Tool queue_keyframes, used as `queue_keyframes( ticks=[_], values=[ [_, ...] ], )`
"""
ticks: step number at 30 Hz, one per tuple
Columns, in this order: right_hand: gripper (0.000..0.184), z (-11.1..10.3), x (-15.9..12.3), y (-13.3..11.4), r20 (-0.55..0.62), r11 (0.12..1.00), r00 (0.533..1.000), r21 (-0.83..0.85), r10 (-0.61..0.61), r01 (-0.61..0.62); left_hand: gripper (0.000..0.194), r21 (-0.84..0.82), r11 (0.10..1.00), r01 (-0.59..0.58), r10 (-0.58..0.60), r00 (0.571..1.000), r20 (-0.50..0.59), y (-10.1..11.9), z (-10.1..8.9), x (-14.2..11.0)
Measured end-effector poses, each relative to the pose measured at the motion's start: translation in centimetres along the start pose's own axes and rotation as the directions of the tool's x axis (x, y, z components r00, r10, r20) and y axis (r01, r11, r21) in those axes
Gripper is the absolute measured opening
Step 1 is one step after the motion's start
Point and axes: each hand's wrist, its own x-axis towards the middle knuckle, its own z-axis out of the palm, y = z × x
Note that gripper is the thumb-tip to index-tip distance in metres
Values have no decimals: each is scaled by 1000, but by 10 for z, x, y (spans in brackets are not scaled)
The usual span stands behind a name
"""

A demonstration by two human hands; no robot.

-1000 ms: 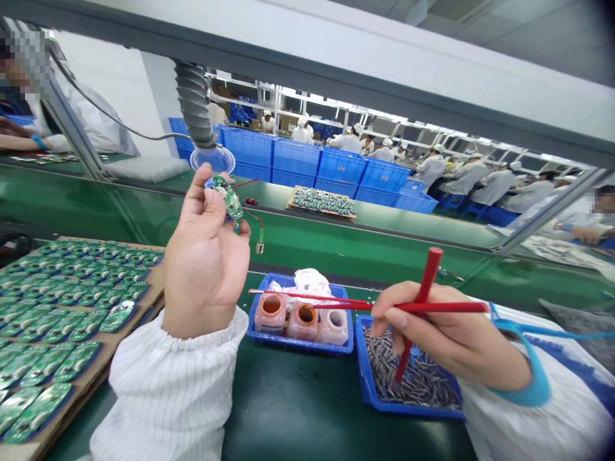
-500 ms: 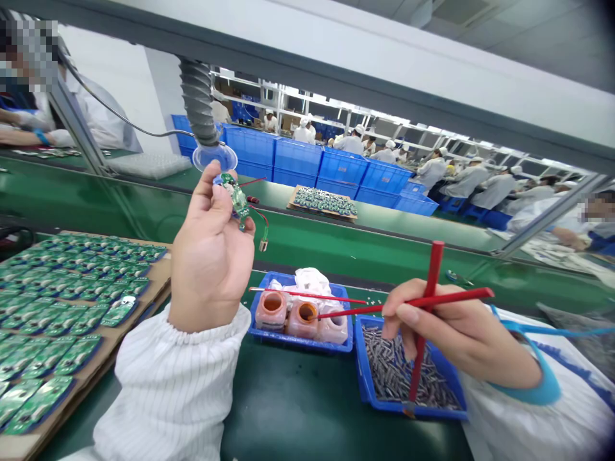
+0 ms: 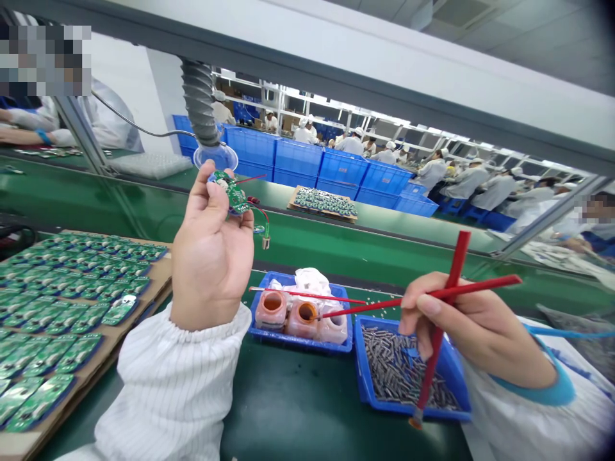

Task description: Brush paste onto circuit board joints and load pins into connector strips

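Observation:
In my left hand (image 3: 211,256), raised at centre left, a small green circuit board (image 3: 235,194) is pinched between thumb and fingers. Red wires come off it, and a small metal cylinder (image 3: 266,242) dangles below on a lead. My right hand (image 3: 461,326) grips two crossed red-handled brushes. The thinner brush (image 3: 369,306) points left, its tip at the mouth of the middle jar (image 3: 302,325). The thicker brush (image 3: 432,362) slants down, its brownish end past the front edge of a blue bin (image 3: 368,398) of small metal cylinders.
A blue tray (image 3: 298,344) holds three jars and white tissue, with another thin red brush (image 3: 312,296) laid across. Rows of green boards (image 3: 81,317) cover cardboard at left. A grey extraction hose (image 3: 198,102) hangs above my left hand. Co-workers sit beyond blue crates (image 3: 298,157).
My right hand has shifted right and slightly up with both brushes, the thinner one's tip drawing slightly toward the jar's rim. The board in my left hand has turned, showing more of its flat green face.

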Motion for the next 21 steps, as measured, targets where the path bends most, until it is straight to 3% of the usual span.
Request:
queue_keyframes(
  ticks=[8,14,21],
  values=[
    [21,-1,-20,-6,-12,999,1000,-40,25,-26,15,-44,999,1,-3,999,-40,1,2,-1],
    [19,11,-21,-12,-177,995,983,-94,-47,30,17,-7,1000,-9,9,1000,14,-1,0,-1],
    [23,13,-22,-9,-143,997,990,-77,-3,-8,15,-68,998,-4,4,1000,4,0,4,-3]
  ],
)
